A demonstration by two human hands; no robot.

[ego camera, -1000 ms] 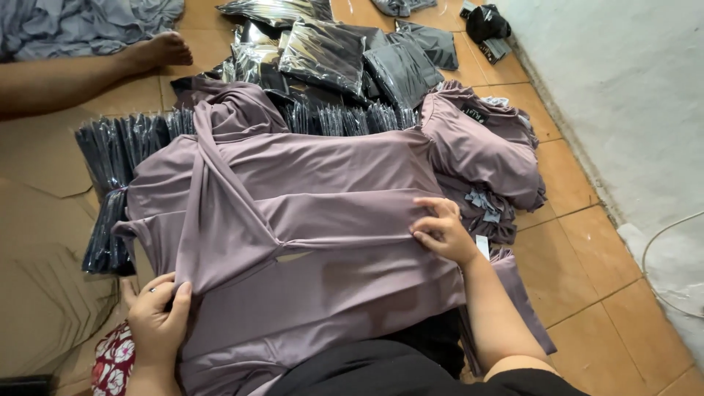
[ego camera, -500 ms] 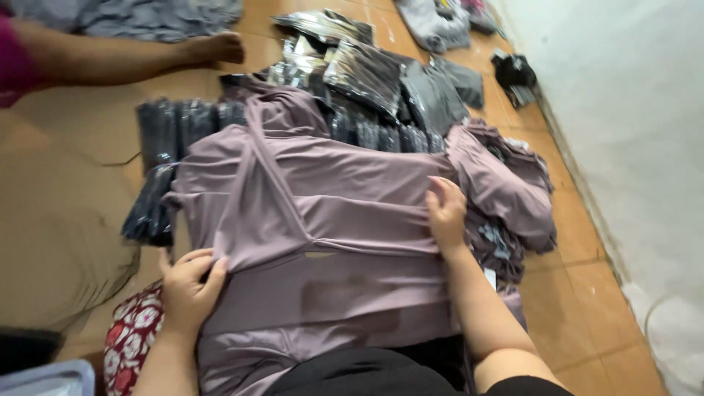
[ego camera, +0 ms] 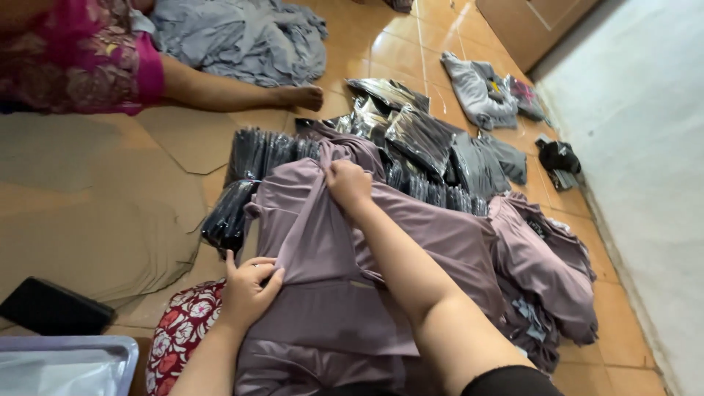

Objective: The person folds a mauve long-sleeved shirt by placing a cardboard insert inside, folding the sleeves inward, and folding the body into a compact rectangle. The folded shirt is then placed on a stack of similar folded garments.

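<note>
Head view, hands (ego camera: 249, 290) pinching mauve garment (ego camera: 440, 242)

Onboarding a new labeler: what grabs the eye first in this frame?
The mauve garment spread across the centre, with the right hand pinching a fold near its top and the left hand gripping its lower left edge. Behind it, rows of dark garments in glossy plastic bags fan across the orange tiled floor. At top left another person's forearm rests by a grey cloth pile.

Orange tiled floor (ego camera: 418, 51) under daylight, pale wall (ego camera: 645, 147) at three o'clock, wooden door (ego camera: 535, 22) at one
</note>
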